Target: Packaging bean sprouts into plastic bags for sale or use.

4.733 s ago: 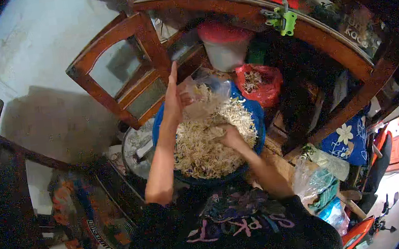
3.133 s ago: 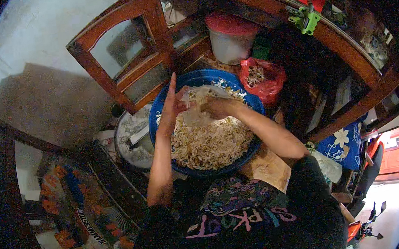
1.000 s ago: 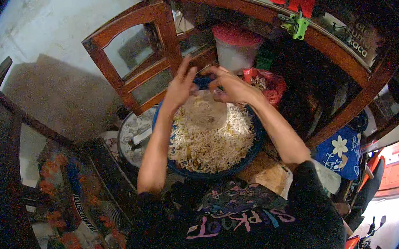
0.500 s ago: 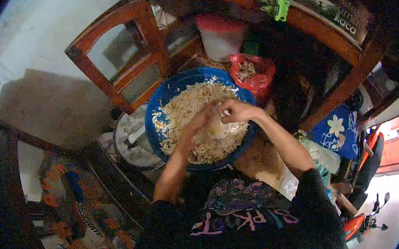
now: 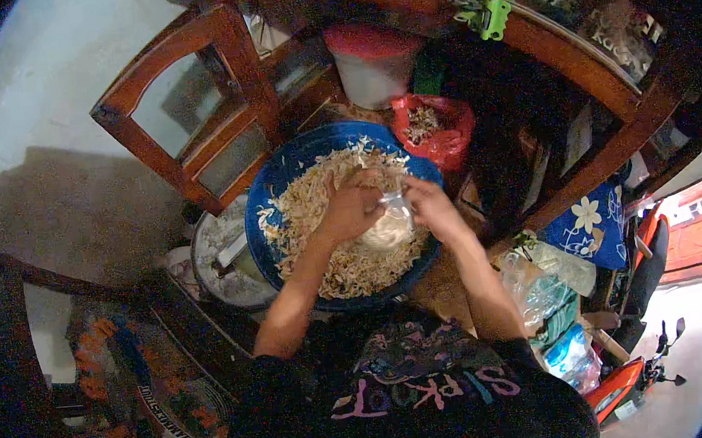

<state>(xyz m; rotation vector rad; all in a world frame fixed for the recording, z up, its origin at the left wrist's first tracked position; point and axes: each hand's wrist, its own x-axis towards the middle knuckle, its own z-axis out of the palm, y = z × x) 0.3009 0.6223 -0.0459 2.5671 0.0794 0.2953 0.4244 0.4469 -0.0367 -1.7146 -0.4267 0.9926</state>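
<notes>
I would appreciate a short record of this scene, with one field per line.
Left hand: curled at the top of a clear plastic bag
Right hand: fingers at the bag's upper right; exact grip unclear
Bag contents: something pale
Below the bag: pale shredded food in a blue basin
Beyond the basin: red plastic bag, white bucket with red lid

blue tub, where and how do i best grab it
Probably by the rim of the blue tub, at opposite sides, coming from left and right together: it is wide, round and loaded with shredded-looking food.
</notes>
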